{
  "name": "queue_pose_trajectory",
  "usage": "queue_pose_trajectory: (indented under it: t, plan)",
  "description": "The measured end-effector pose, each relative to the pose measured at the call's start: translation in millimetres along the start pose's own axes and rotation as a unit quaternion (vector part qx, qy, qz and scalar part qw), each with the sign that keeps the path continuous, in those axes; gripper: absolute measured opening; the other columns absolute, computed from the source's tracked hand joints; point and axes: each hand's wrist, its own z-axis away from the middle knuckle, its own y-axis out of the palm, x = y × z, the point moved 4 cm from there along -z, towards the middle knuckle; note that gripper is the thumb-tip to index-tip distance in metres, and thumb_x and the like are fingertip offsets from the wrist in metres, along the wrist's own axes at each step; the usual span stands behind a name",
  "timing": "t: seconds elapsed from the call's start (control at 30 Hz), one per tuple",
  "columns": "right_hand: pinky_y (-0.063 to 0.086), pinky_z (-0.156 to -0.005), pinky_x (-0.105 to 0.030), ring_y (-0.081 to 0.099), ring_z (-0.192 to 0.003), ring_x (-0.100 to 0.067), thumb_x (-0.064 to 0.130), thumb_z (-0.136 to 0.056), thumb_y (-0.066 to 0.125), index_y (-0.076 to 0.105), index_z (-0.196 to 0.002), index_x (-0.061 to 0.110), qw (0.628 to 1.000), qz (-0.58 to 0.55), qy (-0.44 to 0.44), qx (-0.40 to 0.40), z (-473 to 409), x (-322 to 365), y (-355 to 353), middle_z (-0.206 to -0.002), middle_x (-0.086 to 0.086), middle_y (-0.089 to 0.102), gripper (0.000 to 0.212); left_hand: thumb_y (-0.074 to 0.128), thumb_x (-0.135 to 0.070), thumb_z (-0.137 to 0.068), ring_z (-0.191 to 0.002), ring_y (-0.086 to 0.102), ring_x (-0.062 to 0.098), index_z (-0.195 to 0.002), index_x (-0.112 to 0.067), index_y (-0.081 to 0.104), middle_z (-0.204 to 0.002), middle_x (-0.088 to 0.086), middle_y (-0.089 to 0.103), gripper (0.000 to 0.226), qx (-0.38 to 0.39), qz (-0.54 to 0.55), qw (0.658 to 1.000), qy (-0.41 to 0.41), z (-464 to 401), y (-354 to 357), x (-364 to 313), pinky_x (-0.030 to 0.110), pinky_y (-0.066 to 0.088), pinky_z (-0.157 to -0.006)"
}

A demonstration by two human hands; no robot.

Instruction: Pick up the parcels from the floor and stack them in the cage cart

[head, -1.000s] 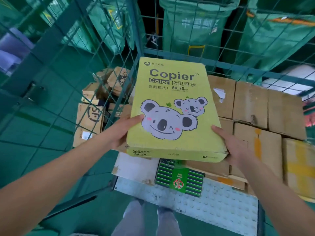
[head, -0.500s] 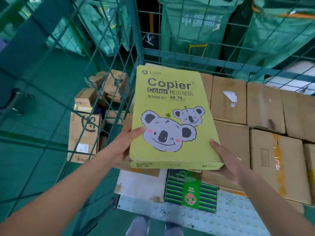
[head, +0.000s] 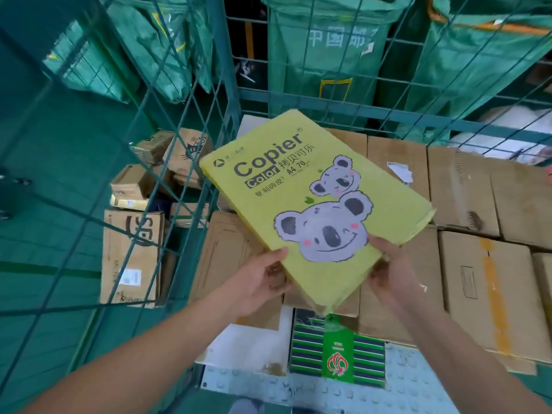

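A yellow copier paper parcel (head: pixel 313 198) with two koala drawings hangs above the cardboard boxes in the green wire cage cart (head: pixel 298 109). It is turned diagonally, its far corner pointing to the right. My left hand (head: pixel 260 279) grips its near left edge and my right hand (head: pixel 391 273) grips its near right edge. Brown cardboard boxes (head: pixel 490 294) lie packed flat in the cart beneath it. More cardboard parcels (head: pixel 131 252) lie on the green floor outside the cart's left mesh wall.
A green striped box (head: pixel 337 354) and a white box (head: pixel 254 345) lie at the cart's near edge on a studded metal floor plate (head: pixel 298 392). Green mail sacks (head: pixel 328 46) hang behind the cart. The left mesh wall (head: pixel 119 204) stands close to my left arm.
The yellow parcel has turned clockwise from square to diagonal and moved right over the boxes. Both hands have shifted from its sides toward its near corner.
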Motion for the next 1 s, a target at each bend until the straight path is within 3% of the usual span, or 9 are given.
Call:
queue_pose_trajectory:
  t: [0.07,0.13,0.23,0.43,0.53,0.63,0.8,0.9,1.0]
  plan:
    - [0.061,-0.08,-0.034,0.067,-0.12,-0.022,0.01,-0.095,0.063,0.057,-0.144,0.023,0.999,0.007,-0.033,0.013,-15,19,-8,-0.132,0.004,0.071,0.051,0.076,-0.031,-0.09,-0.111,0.063,0.031,-0.135,-0.016,0.06,-0.123,0.014,0.067,0.05,0.007,0.003,1.0,0.005,-5,-5,-21,0.049,0.055,-0.101]
    - [0.058,-0.091,-0.038,0.065,-0.125,-0.022,0.012,-0.096,0.063,0.053,-0.148,0.024,0.998,0.029,-0.047,0.025,-28,38,-15,-0.137,0.003,0.068,0.054,0.073,-0.034,-0.092,-0.118,0.063,0.031,-0.134,-0.017,0.057,-0.13,0.016,0.064,0.048,-0.009,0.034,0.999,0.015,-13,-10,-45,0.051,0.051,-0.106]
    - [0.05,-0.104,-0.045,0.06,-0.131,-0.028,0.017,-0.097,0.06,0.054,-0.148,0.022,0.994,0.078,-0.044,0.055,-47,63,-18,-0.14,0.001,0.066,0.052,0.075,-0.039,-0.089,-0.118,0.064,0.033,-0.137,-0.018,0.054,-0.131,0.019,0.063,0.056,-0.025,0.078,0.996,0.023,-30,-18,-74,0.048,0.055,-0.099]
    - [0.049,-0.104,-0.045,0.064,-0.126,-0.025,0.037,-0.097,0.065,0.057,-0.146,0.027,0.978,0.169,-0.057,0.108,-73,78,-8,-0.141,0.001,0.065,0.051,0.078,-0.033,-0.086,-0.115,0.065,0.038,-0.137,-0.015,0.051,-0.129,0.019,0.063,0.06,-0.071,0.121,0.99,0.015,-64,-27,-84,0.05,0.061,-0.086]
    - [0.048,-0.107,-0.048,0.067,-0.123,-0.024,0.053,-0.09,0.072,0.058,-0.143,0.032,0.971,0.22,0.008,0.092,-84,49,-11,-0.14,0.002,0.065,0.059,0.072,-0.028,-0.093,-0.116,0.066,0.041,-0.135,-0.013,0.05,-0.132,0.022,0.061,0.05,-0.071,0.142,0.987,0.022,-81,-21,-77,0.052,0.061,-0.088]
    - [0.053,-0.099,-0.049,0.063,-0.119,-0.026,0.063,-0.083,0.077,0.042,-0.151,0.041,0.949,0.307,0.071,0.017,-88,24,-19,-0.141,0.01,0.057,0.08,0.067,-0.025,-0.098,-0.114,0.067,0.036,-0.132,-0.006,0.054,-0.128,0.021,0.064,0.04,-0.1,0.17,0.979,0.041,-99,-13,-79,0.05,0.058,-0.097]
    - [0.061,-0.074,-0.036,0.068,-0.094,-0.034,0.041,-0.098,0.068,0.053,-0.134,0.012,0.976,0.189,0.1,-0.05,-131,8,-11,-0.129,-0.022,0.064,0.049,0.064,-0.031,-0.101,-0.106,0.072,0.039,-0.134,-0.008,0.052,-0.123,0.025,0.065,0.041,-0.102,0.137,0.985,0.012,-126,-6,-89,0.05,0.06,-0.091]
    - [0.055,-0.064,-0.029,0.056,-0.089,-0.028,0.028,-0.101,0.062,0.048,-0.122,0.012,0.98,0.168,0.077,-0.071,-154,3,-2,-0.116,-0.016,0.071,0.03,0.055,-0.032,-0.106,-0.11,0.068,0.043,-0.142,-0.014,0.046,-0.13,0.027,0.06,0.041,-0.126,0.064,0.99,-0.007,-142,-14,-97,0.049,0.065,-0.069]
    - [0.058,-0.071,-0.025,0.048,-0.078,-0.019,0.017,-0.106,0.047,0.046,-0.101,0.016,0.979,0.179,0.087,-0.036,-165,1,13,-0.094,-0.007,0.058,0.005,0.041,-0.02,-0.111,-0.117,0.065,0.035,-0.155,-0.017,0.036,-0.13,0.016,0.063,0.044,-0.187,-0.016,0.982,0.016,-155,-30,-108,0.048,0.063,-0.075]
